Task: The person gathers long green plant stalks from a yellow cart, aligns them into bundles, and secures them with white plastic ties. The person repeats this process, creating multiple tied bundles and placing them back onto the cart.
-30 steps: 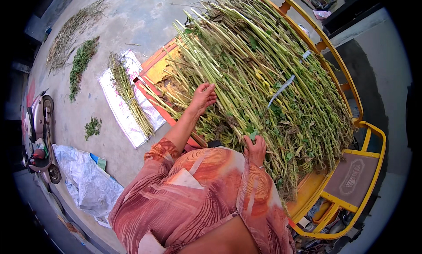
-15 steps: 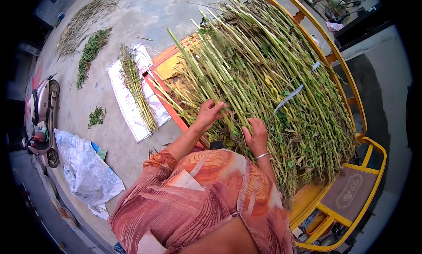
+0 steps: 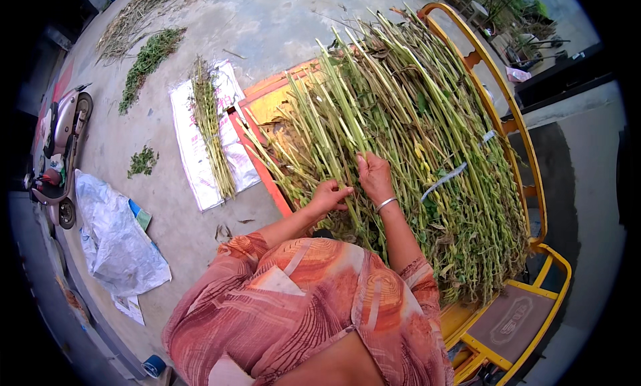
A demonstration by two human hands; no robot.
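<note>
A big heap of long green and brown plant stalks (image 3: 427, 139) lies across the bed of an orange and yellow cart (image 3: 270, 100). My left hand (image 3: 330, 198) is at the near left part of the heap, thumb and fingers closed on a green stalk. Just right of it and a little farther off, my right hand (image 3: 375, 177) is also closed on green stalks, a bracelet on its wrist. The stalks under both palms are partly hidden. A pale strip (image 3: 444, 181) lies across the heap to the right of my hands.
Yellow rails (image 3: 521, 129) edge the cart's right side, with a padded seat (image 3: 511, 321) at lower right. Left of the cart, a stalk bundle (image 3: 212, 129) rests on a white sack (image 3: 183, 119). A crumpled plastic sheet (image 3: 120, 236) and a scooter (image 3: 67, 149) are farther left.
My right hand has moved away from me and up along the stalks. My left hand has come nearer to me, so it now sits below the right. The view has shifted slightly.
</note>
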